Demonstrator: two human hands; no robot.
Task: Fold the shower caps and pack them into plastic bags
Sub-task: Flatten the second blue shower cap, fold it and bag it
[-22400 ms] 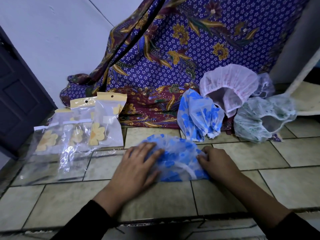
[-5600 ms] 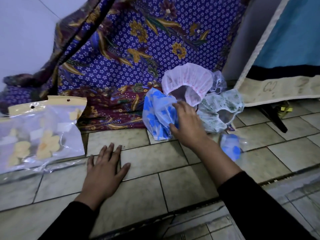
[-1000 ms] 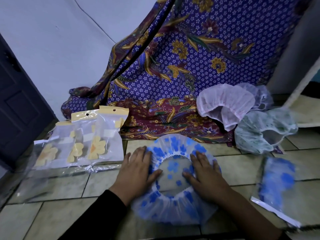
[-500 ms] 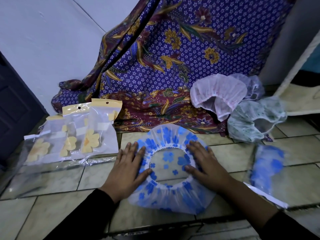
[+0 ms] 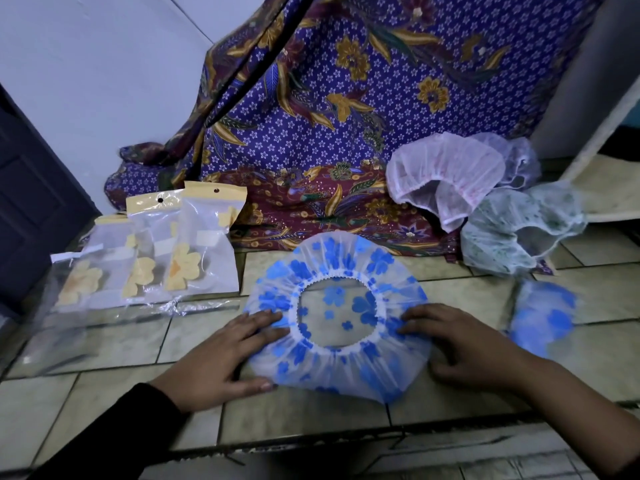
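- Hands slid outward on blue-flowered shower cap (image 5: 332,370), frame centre.
- Left hand (image 5: 221,358), right hand (image 5: 464,344): fingers flat, pressing it, gripping nothing.
- 1 bagged cap (image 5: 542,317) right; loose caps (image 5: 446,171) upper right unfolded.

Floor (image 5: 114,403): beige sq tiles, dark grout, bit grimy; ends at a step edge (image 5: 311,441) near cam. Wall (image 5: 104,81) plain white, upper L. Dark panelled door (image 5: 31,202) far L. Purple batik cloth (image 5: 346,116) w/ gold flowers hangs centre back, maroon hem spread on floor. Grey panel (image 5: 595,64) top R, pale slanted board (image 5: 609,181) below it. Light dim, bluish.
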